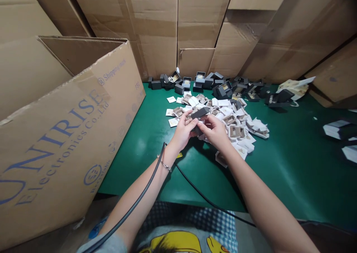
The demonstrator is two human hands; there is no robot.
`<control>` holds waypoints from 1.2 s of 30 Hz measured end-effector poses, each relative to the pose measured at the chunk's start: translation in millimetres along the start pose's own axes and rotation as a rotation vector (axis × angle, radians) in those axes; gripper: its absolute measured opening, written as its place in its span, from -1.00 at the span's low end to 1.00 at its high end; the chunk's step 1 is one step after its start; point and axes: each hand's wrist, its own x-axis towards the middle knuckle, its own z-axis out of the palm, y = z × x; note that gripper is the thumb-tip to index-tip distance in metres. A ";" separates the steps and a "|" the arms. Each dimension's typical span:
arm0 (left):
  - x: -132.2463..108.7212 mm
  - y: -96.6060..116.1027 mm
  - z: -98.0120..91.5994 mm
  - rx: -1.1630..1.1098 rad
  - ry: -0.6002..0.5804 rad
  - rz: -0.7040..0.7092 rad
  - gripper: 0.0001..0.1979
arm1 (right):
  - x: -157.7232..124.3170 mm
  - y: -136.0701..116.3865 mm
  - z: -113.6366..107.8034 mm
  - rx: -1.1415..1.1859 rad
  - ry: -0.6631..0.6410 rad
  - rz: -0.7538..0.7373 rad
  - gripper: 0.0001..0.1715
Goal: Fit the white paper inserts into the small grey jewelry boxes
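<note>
Two bare hands are meeting above a green bench point(134, 145), holding a small dark box point(200, 113) between them, just over the near left part of a heap of packing pieces. The left hand point(182, 132) is closing around the box from its side, thumb in front and fingers reaching behind; the right hand point(214, 131) is pinching it from the other side, its thumb and curled fingers drawn close together. A bracelet point(166, 166) is circling the left wrist, and a black cable point(195, 188) is running along the left forearm, bending at the wrist and trailing toward the right arm. Beneath and beyond the hands, the heap of white and tan inserts point(237, 132) is spreading across the bench, while several flat white squares point(171, 99) are lying along its left side. Farther back, more dark boxes point(224, 89) are crowding in a loose row, some showing their insides. A whitish bag point(299, 87) is resting near the row's right end. At left, a large open carton point(83, 134) printed "UNIRISE Electronics Co., Ltd" is standing beside the bench, and brown cartons point(156, 22) are forming a wall behind it all.
</note>
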 end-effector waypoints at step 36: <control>6.2 -12.6 1.9 -0.201 0.089 -0.005 -0.61 | -4.2 -3.2 7.6 0.183 -0.120 0.190 -0.58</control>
